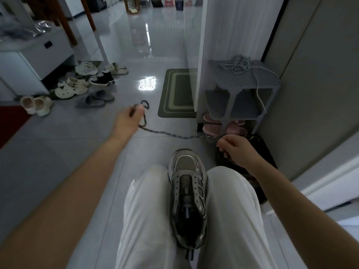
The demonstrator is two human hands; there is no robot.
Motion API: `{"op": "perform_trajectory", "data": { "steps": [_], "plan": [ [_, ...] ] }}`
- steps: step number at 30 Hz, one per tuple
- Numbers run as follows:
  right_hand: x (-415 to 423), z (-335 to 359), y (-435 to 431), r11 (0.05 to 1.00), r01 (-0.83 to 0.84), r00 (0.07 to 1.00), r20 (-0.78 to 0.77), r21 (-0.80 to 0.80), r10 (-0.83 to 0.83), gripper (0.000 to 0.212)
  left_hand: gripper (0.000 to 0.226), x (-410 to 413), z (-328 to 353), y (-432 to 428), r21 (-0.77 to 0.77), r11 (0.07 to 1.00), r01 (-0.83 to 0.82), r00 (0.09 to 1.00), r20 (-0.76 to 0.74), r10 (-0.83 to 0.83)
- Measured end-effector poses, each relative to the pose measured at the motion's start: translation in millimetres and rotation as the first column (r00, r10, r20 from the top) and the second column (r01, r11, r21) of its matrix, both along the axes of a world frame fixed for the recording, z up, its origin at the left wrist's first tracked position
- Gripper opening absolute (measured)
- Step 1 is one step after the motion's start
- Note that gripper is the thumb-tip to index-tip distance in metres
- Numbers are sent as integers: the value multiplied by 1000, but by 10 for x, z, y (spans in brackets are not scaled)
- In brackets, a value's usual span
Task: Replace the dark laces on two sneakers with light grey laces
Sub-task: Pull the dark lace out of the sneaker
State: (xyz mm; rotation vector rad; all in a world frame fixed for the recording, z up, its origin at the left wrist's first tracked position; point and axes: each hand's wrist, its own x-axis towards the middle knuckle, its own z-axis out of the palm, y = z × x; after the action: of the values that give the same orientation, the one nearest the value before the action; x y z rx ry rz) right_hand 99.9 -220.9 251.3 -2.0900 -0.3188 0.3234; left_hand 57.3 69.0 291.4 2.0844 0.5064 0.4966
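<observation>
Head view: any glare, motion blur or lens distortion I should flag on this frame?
Head view: blown-out glare patch on the glossy floor beside the green mat; head view again, left hand and dark lace are motion-smeared, the sneaker between the knees is sharper; wide-angle distortion tilts the wall edges in the head view's margins.

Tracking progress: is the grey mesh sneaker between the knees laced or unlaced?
Unlaced. The grey mesh sneaker has bare eyelets, and the dark lace hangs stretched between the left hand and right hand, clear of the shoe.
</observation>
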Motion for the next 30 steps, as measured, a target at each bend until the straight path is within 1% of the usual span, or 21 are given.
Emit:
{"op": "perform_trajectory", "data": {
  "steps": [1,2,4,5,7,8,10,12,14,15,16,18,19,20,21,23,25,26,28,29,30],
  "plan": [
    [-20,28,37,999,4,1000,-2,51,-4,19,21,-10,-35,-127,23,995,98,993,-75,-96],
    [-41,74,92,995,-6,1000,5,98,6,17,17,-40,-39,-292,-5,979,205,966,-158,-203],
    [-116,230,232,988,-49,998,39,148,43,12,28,-97,-29,-640,-30,919,393,883,-266,-386],
    [-150,309,295,977,-79,996,46,200,71,11,31,-107,-28,-801,-15,877,479,844,-268,-465],
    [-193,459,363,930,-101,995,12,353,104,13,23,-120,-7,-1042,-36,798,601,785,-161,-599],
    [-198,521,361,909,-93,995,-6,406,104,15,18,-122,13,-1113,-56,786,616,779,-106,-618],
    [-172,597,324,919,-66,998,2,390,70,14,6,-93,32,-1149,-103,805,584,804,-61,-591],
    [-95,592,262,957,13,1000,18,290,-19,7,22,-79,42,-1122,-177,830,528,834,-75,-547],
    [-38,547,192,972,100,995,6,211,-103,13,23,-74,67,-1072,-289,828,480,850,-81,-521],
    [-30,522,161,976,104,995,-19,193,-102,20,20,-74,84,-1053,-338,819,463,855,-76,-514],
    [-41,502,138,981,66,996,-65,183,-55,30,17,-70,100,-1045,-372,812,450,858,-74,-509],
    [-98,448,153,975,-103,979,-154,199,135,46,16,-45,112,-1064,-418,797,437,862,-58,-503],
    [-131,415,181,960,-182,961,-168,215,220,46,16,-23,100,-1088,-466,777,423,866,-46,-498],
    [-157,383,212,946,-223,950,-167,235,266,42,16,0,99,-1129,-543,734,408,865,-29,-502],
    [-156,338,240,943,-217,953,-153,251,260,34,15,25,95,-1178,-613,683,396,855,-25,-519],
    [-120,267,250,950,-125,976,-137,285,169,18,16,67,85,-1292,-686,608,400,815,-38,-579],
    [-49,204,180,962,-29,988,-140,272,69,5,17,113,67,-1411,-687,591,423,793,-35,-608],
    [0,162,132,966,14,988,-153,259,27,3,16,129,73,-1472,-661,610,437,789,-45,-613],
    [124,61,13,967,114,978,-198,229,-68,9,13,127,122,-1578,-529,682,505,762,-98,-640],
    [206,18,-80,966,173,969,-210,193,-132,10,12,127,127,-1618,-444,715,540,749,-134,-649],
    [289,-34,-175,963,232,957,-210,139,-200,10,16,104,116,-1617,-359,754,551,756,-170,-633]
  ]
}}
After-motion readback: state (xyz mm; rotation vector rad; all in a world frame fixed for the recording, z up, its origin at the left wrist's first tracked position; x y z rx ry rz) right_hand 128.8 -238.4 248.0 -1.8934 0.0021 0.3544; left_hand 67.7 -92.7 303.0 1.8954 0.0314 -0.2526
